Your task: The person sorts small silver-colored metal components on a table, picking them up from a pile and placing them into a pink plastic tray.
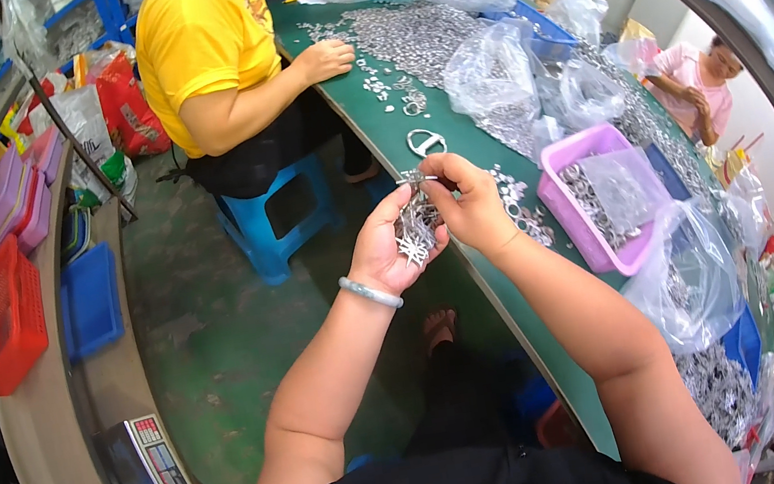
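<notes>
My left hand (383, 248), a pale bangle on its wrist, is cupped around a bunch of small silver metal pieces (416, 232). Some of the pieces have thin, spiky arms. My right hand (470, 203) is closed, thumb and fingers pinching a small thin silver piece (418, 178) at the top of the bunch. Both hands meet just over the near edge of the green table (450, 159). Close by on the table lie a silver ring-shaped piece with a crossbar (426, 142) and a scatter of small silver parts (527, 220).
A purple basket (560, 215) of metal parts stands right of my hands, near plastic bags (688, 285) of parts. A large heap of silver pieces (421, 39) covers the far table. A co-worker in yellow (209, 47) sits on a blue stool (255, 238). Shelves (52, 427) run along the left.
</notes>
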Demonstrator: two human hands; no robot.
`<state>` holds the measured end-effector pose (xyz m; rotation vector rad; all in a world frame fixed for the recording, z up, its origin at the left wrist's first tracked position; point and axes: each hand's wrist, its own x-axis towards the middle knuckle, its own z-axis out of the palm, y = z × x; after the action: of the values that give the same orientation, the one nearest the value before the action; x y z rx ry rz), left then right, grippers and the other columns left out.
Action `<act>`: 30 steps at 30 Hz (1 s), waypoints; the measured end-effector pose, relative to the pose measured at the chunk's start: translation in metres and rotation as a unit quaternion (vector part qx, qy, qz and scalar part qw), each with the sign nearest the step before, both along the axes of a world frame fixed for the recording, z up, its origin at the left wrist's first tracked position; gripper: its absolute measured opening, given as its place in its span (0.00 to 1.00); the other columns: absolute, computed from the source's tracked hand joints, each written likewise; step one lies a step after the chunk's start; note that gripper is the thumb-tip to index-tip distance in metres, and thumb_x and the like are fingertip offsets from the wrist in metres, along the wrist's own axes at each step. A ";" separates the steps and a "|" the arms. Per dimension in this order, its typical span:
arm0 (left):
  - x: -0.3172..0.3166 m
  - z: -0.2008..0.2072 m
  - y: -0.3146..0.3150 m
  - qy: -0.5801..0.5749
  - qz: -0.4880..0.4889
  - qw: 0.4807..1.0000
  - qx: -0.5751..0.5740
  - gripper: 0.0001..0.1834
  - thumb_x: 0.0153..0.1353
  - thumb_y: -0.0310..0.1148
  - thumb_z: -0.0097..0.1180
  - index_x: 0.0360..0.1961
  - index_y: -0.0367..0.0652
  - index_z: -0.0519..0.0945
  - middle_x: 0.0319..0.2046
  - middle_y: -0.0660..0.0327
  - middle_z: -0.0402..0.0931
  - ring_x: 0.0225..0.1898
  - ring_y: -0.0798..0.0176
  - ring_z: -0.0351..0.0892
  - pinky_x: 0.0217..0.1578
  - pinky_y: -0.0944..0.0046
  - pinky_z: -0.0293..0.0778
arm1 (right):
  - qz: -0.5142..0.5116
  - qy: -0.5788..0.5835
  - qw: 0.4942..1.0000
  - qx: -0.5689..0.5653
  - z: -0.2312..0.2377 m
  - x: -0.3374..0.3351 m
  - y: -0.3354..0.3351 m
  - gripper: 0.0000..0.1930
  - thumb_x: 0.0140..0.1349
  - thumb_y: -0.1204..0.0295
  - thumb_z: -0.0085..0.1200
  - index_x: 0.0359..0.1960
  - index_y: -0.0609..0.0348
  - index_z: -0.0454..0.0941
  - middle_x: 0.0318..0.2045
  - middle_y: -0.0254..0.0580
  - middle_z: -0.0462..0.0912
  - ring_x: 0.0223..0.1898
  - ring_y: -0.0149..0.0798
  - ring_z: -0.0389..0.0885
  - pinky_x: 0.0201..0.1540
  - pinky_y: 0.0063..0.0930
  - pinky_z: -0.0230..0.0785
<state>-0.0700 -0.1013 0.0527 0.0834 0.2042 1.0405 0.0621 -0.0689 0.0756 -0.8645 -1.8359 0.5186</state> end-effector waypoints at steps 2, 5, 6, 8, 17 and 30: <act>-0.011 -0.002 0.017 -0.001 0.012 1.000 0.006 0.11 0.62 0.37 0.47 0.40 0.45 0.75 0.35 0.60 0.79 0.33 0.60 0.79 0.29 0.59 0.78 | 0.008 0.002 1.000 -0.013 -0.001 -0.013 0.019 0.08 0.51 0.82 0.52 0.34 0.60 0.76 0.29 0.45 0.78 0.30 0.44 0.79 0.33 0.28 0.71; -0.025 -0.002 0.039 0.006 0.022 1.000 0.004 0.10 0.62 0.37 0.47 0.40 0.45 0.75 0.34 0.60 0.79 0.33 0.60 0.78 0.29 0.59 0.78 | 0.013 0.001 1.000 -0.027 -0.004 -0.027 0.043 0.08 0.51 0.81 0.52 0.34 0.60 0.76 0.28 0.44 0.78 0.30 0.43 0.79 0.33 0.28 0.71; -0.028 -0.002 0.045 0.016 0.027 0.999 0.000 0.10 0.62 0.37 0.47 0.40 0.45 0.75 0.34 0.60 0.78 0.32 0.59 0.78 0.29 0.59 0.78 | 0.014 0.002 0.999 -0.031 -0.005 -0.031 0.050 0.08 0.51 0.81 0.52 0.34 0.60 0.76 0.28 0.44 0.78 0.30 0.43 0.79 0.33 0.28 0.71; -0.032 -0.005 0.055 0.022 0.036 0.999 -0.008 0.10 0.62 0.37 0.46 0.40 0.44 0.74 0.34 0.59 0.78 0.31 0.59 0.78 0.28 0.59 0.78 | 0.015 0.013 0.999 -0.027 -0.008 -0.036 0.059 0.08 0.52 0.81 0.52 0.34 0.60 0.76 0.28 0.44 0.78 0.30 0.42 0.79 0.34 0.28 0.71; -0.033 -0.008 0.075 0.024 0.034 0.999 -0.005 0.10 0.62 0.36 0.47 0.39 0.43 0.74 0.32 0.58 0.78 0.31 0.59 0.78 0.28 0.59 0.79 | 0.004 0.034 0.995 -0.093 -0.016 -0.040 0.079 0.09 0.55 0.82 0.53 0.38 0.63 0.76 0.28 0.33 0.78 0.29 0.22 0.74 0.32 0.17 0.69; -0.038 -0.007 0.078 0.026 0.052 0.998 -0.004 0.09 0.61 0.36 0.48 0.38 0.45 0.74 0.33 0.60 0.78 0.31 0.61 0.78 0.27 0.61 0.78 | -0.006 -0.011 1.000 0.021 -0.009 -0.047 0.080 0.07 0.52 0.82 0.52 0.33 0.59 0.77 0.26 0.40 0.76 0.27 0.36 0.76 0.32 0.24 0.69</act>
<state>-0.1083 -0.0237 0.0461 0.0936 0.2632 1.1424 0.0148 0.0110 0.0670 -0.8544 -1.8549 0.4627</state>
